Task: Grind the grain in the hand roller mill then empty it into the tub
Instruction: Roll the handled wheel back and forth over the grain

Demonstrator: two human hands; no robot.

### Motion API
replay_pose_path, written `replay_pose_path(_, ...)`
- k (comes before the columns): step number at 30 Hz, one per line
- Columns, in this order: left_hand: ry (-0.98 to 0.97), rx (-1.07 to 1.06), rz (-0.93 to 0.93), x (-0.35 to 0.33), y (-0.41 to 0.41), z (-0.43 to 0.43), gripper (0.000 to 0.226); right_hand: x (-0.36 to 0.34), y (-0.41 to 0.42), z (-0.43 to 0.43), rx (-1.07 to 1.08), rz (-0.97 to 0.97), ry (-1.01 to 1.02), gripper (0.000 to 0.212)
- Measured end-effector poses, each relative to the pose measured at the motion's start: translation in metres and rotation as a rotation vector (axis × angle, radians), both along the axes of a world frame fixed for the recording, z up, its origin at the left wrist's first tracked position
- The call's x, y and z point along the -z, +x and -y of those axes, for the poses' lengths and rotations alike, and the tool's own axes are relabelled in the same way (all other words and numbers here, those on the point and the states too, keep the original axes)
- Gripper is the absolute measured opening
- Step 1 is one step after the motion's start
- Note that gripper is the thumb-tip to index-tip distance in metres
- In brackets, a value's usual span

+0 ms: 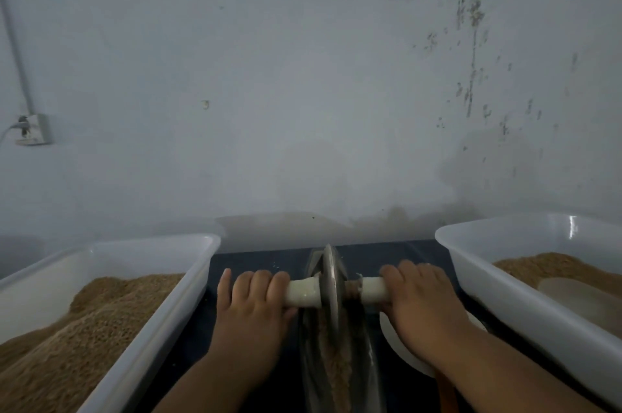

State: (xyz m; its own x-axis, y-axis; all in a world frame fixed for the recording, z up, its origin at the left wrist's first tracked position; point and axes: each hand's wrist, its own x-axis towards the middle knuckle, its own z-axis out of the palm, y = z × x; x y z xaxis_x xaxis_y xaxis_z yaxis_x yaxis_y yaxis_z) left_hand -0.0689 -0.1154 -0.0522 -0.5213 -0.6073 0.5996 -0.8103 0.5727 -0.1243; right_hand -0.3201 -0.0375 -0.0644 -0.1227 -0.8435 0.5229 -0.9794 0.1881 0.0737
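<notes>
You're gripping the roller handles (303, 293), left hand (250, 305) 9 o'clock of the disc (331, 281), right hand (417, 298) 3; be pressing evenly.

Dark blue tabletop (262, 261) carries left tub (50, 281) and right tub (505, 305), both holding grain, metal mill trough (308, 355) between them, white plate (404, 352) just beside the trough's right.

The head camera looks down from close behind the roller mill (331, 281), facing the wall (269, 109) beyond it.
</notes>
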Motion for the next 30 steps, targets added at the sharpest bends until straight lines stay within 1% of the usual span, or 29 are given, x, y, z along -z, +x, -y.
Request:
replay_pose_path(2, 0.002, 0.017, 0.012, 0.000, 0.004, 0.001, 0.038, -0.004, 0.001, -0.005, -0.027, -0.009, 0.004, 0.037)
replay_pose_path(3, 0.011, 0.032, 0.015, -0.002, 0.005, -0.001, 0.036, -0.008, 0.001, -0.009, -0.036, -0.012, 0.042, 0.034)
replay_pose_path(5, 0.001, 0.063, 0.030, -0.004, 0.008, -0.002, 0.036, -0.020, 0.001, -0.021, -0.052, 0.019, 0.160, 0.032)
replay_pose_path(7, 0.008, 0.102, 0.076, -0.011, 0.011, -0.007, 0.035, -0.037, 0.002, -0.035, -0.078, 0.155, 0.346, 0.036)
replay_pose_path(8, 0.059, 0.106, 0.114, -0.015, 0.013, -0.009, 0.038, -0.047, 0.004, -0.042, -0.101, 0.243, 0.452, 0.037)
replay_pose_path(9, 0.141, 0.081, 0.168, -0.021, 0.016, -0.010, 0.047, -0.057, 0.006, -0.050, -0.129, 0.319, 0.545, 0.035)
replay_pose_path(11, 0.252, 0.095, 0.235, -0.030, 0.023, -0.011, 0.063, -0.076, 0.011, -0.065, -0.162, 0.422, 0.682, 0.026)
replay_pose_path(13, 0.352, 0.140, 0.264, -0.036, 0.031, -0.015, 0.061, -0.093, 0.017, -0.077, -0.178, 0.460, 0.759, 0.024)
replay_pose_path(15, 0.477, 0.144, 0.288, -0.043, 0.035, -0.019, 0.058, -0.101, 0.018, -0.084, -0.174, 0.457, 0.792, 0.024)
replay_pose_path(17, 0.529, 0.137, 0.282, -0.046, 0.036, -0.023, 0.056, -0.104, 0.019, -0.086, -0.164, 0.446, 0.819, 0.024)
replay_pose_path(18, 0.522, 0.132, 0.270, -0.046, 0.036, -0.024, 0.054, -0.102, 0.019, -0.084, -0.158, 0.434, 0.820, 0.024)
replay_pose_path(20, 0.444, 0.132, 0.227, -0.043, 0.032, -0.020, 0.050, -0.092, 0.017, -0.077, -0.123, 0.408, 0.772, 0.024)
replay_pose_path(21, 0.390, 0.129, 0.210, -0.039, 0.029, -0.016, 0.049, -0.082, 0.016, -0.069, -0.106, 0.373, 0.707, 0.025)
replay_pose_path(23, 0.253, 0.103, 0.179, -0.028, 0.021, -0.009, 0.047, -0.054, 0.010, -0.048, -0.073, 0.214, 0.493, 0.033)
replay_pose_path(25, 0.074, 0.114, 0.078, -0.014, 0.012, -0.004, 0.035, -0.026, 0.007, -0.028, -0.032, 0.047, 0.237, 0.035)
replay_pose_path(26, 0.011, 0.108, 0.018, -0.009, 0.008, -0.003, 0.035, -0.015, 0.005, -0.019, -0.009, 0.014, 0.156, 0.035)
replay_pose_path(27, -0.022, 0.082, -0.016, -0.003, 0.004, -0.001, 0.042, -0.008, 0.004, -0.012, 0.010, 0.007, 0.110, 0.037)
replay_pose_path(29, -0.020, 0.045, -0.042, 0.006, 0.000, 0.004, 0.053, 0.000, 0.004, -0.004, 0.029, 0.003, 0.056, 0.040)
replay_pose_path(30, -0.011, 0.037, -0.048, 0.007, -0.001, 0.004, 0.054, 0.002, 0.003, -0.003, 0.005, -0.015, -0.023, 0.041)
